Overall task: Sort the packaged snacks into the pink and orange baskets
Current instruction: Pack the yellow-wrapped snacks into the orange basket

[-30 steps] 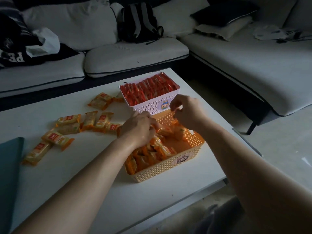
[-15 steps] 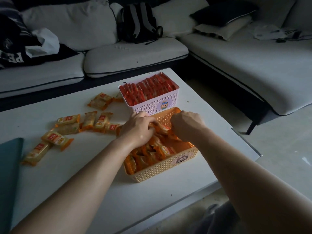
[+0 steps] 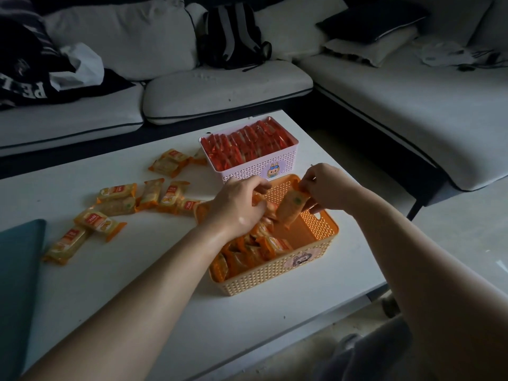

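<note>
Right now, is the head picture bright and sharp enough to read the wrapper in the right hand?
Head view: dim overall, darker toward the corners. Head view: the orange snack packet pinched by the right hand looks soft, its print unreadable. Head view: a small shine spot sits on the left hand.

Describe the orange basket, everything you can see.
The orange basket is a rectangular, plastic-looking tub with lattice walls, a handle slot in its right end and a cartoon sticker on the near wall. It stands upright on the white table, just in front of the pink basket. Its left part holds packets on edge; the right floor is bare. The left hand reaches in; the right hand holds a packet over it.
</note>
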